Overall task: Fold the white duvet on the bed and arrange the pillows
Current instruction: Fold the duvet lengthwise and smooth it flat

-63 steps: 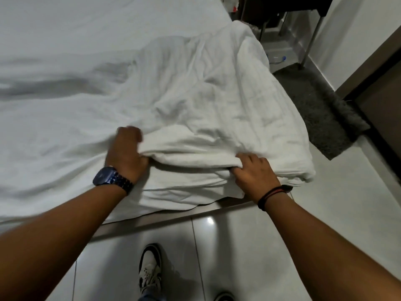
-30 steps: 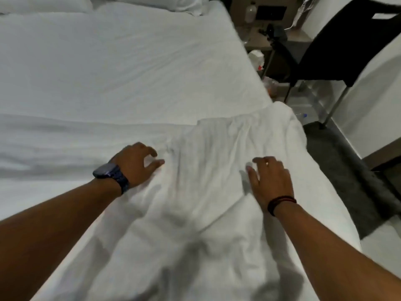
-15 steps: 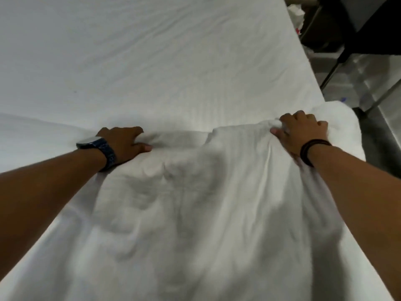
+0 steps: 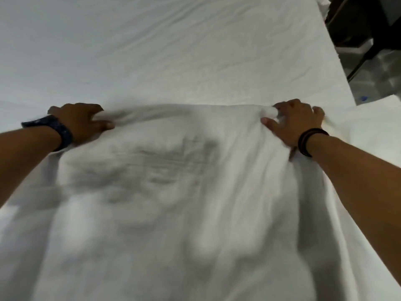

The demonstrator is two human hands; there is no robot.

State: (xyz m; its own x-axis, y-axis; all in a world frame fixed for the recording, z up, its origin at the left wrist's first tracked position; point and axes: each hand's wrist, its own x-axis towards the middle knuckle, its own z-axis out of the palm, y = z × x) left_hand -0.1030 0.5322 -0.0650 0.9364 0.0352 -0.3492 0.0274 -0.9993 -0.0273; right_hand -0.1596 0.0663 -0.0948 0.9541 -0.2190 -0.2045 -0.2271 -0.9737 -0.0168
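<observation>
While we lean over the bed, both hands pinch the far edge of the white duvet (image 4: 173,192).

Our left hand (image 4: 80,121) is closed on a bunch of that edge, our right hand (image 4: 295,122) likewise, well apart along it; the edge runs left to right across the sheet (image 4: 173,51), the duvet's bulk lying between us and the hands; neither hand is nearer; we judge the next fold turns on this line; the near part is blurred; no pillows show; the duvet's corners are cut off.
</observation>
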